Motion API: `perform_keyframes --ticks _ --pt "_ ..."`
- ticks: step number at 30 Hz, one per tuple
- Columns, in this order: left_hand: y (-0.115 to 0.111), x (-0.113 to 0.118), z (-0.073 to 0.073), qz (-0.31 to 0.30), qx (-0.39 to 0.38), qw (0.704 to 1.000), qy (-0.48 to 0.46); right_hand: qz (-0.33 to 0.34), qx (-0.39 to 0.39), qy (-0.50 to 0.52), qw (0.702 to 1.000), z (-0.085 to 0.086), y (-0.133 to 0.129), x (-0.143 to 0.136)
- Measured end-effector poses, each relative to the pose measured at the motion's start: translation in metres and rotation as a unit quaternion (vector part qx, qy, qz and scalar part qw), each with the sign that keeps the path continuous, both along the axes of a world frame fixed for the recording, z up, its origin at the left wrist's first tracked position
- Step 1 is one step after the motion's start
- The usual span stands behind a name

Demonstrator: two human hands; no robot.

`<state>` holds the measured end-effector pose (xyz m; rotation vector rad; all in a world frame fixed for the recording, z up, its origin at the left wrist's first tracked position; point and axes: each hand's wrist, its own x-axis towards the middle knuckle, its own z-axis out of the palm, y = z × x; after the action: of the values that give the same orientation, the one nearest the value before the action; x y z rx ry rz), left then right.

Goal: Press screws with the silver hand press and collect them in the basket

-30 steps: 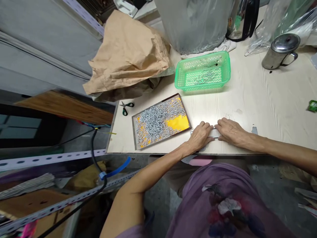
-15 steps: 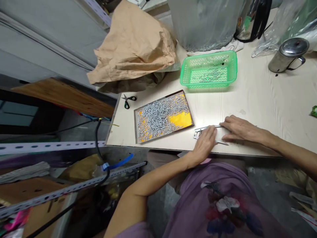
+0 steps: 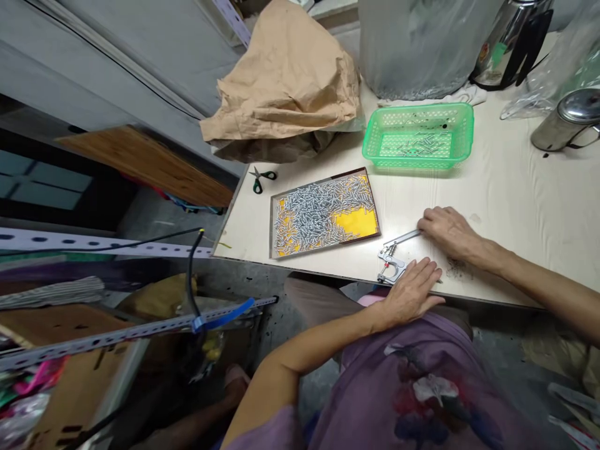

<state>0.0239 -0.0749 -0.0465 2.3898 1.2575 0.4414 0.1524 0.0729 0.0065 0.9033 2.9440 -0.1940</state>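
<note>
Resting a bare left hand [image 3: 415,289], fingers mostly together, on a silver plier-shaped metal tool [image 3: 397,262] near the front edge of a pale wooden table [image 3: 510,181]; curling a bare right hand [image 3: 444,229] round the upper handle's end. Probably stiff, lightish, kinda slick; best gripped by both handles.

Clock centred on your one tray [image 3: 356,222]: you have one right hand [image 3: 447,232] at 3 o'clock, one left hand [image 3: 415,292] and one metal tool [image 3: 401,267] at 4, one basket [image 3: 412,162] and one jug [image 3: 555,130] at 2, one scissors [image 3: 258,185] at 10, pins [image 3: 309,215] uncountable.
</note>
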Motion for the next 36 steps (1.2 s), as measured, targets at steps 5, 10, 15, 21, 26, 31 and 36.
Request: perform_keyframes --ticks 5,10,15,21,26,31,36 --pt "-0.016 -0.01 0.007 0.008 -0.033 0.999 0.001 0.209 -0.072 0.027 0.975 0.007 -0.043 -0.05" --pt "-0.032 -0.059 0.024 0.113 0.014 0.993 0.02 0.246 -0.067 0.059 0.965 -0.01 -0.056 -0.069" --pt "0.026 -0.129 0.039 0.258 0.094 0.961 0.04 0.203 -0.078 0.17 0.961 -0.025 -0.049 -0.069" --pt "0.097 -0.174 0.036 0.3 0.048 0.938 0.169 0.028 -0.053 0.36 0.931 0.012 0.003 -0.059" --pt "0.109 -0.18 0.031 0.256 0.024 0.938 0.23 -0.136 0.033 0.322 0.936 0.042 0.078 -0.047" --pt "0.113 -0.184 0.033 0.212 0.02 0.938 0.275 -0.13 0.061 0.256 0.956 0.041 0.085 -0.034" --pt "0.117 -0.186 0.035 0.167 -0.007 0.945 0.28 -0.007 -0.085 0.221 0.971 0.025 0.011 -0.019"
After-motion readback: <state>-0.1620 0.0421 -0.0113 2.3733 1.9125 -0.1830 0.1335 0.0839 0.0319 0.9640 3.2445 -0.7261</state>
